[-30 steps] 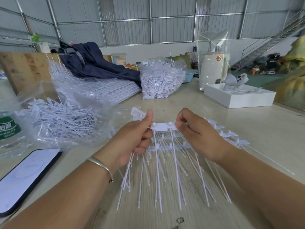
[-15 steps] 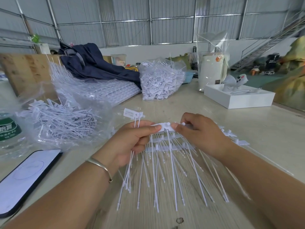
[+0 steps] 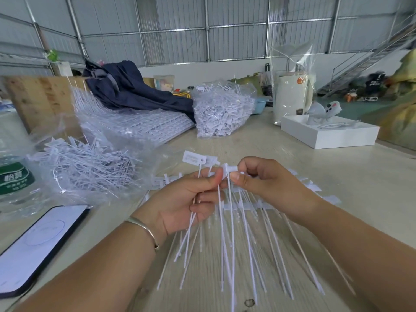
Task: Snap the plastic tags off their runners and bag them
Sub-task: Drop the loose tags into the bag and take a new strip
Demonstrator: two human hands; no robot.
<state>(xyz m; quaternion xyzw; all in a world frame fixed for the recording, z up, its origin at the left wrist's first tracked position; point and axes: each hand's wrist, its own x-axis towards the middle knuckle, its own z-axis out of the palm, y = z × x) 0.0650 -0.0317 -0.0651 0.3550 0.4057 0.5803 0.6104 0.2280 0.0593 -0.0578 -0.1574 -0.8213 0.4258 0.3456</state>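
while the left hand (image 3: 180,199) holds loose tags (image 3: 195,159) and the right hand (image 3: 265,183) pinches the runner (image 3: 242,204), a rough twist could scatter them.

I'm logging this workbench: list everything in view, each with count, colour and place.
Loose tags in bag: many, white, left.
Runner sheets: stack, white, back left.
Full bag of tags: one, clear, back centre.
Jacket: one, navy, back.
Box: one, white, right.
Bottle: one, clear, green label, far left.
Phone: one, black, lower left.
Tags on runner: many, white, centre.
Left hand: holds tags, wears bracelet.
Right hand: pinches tag.
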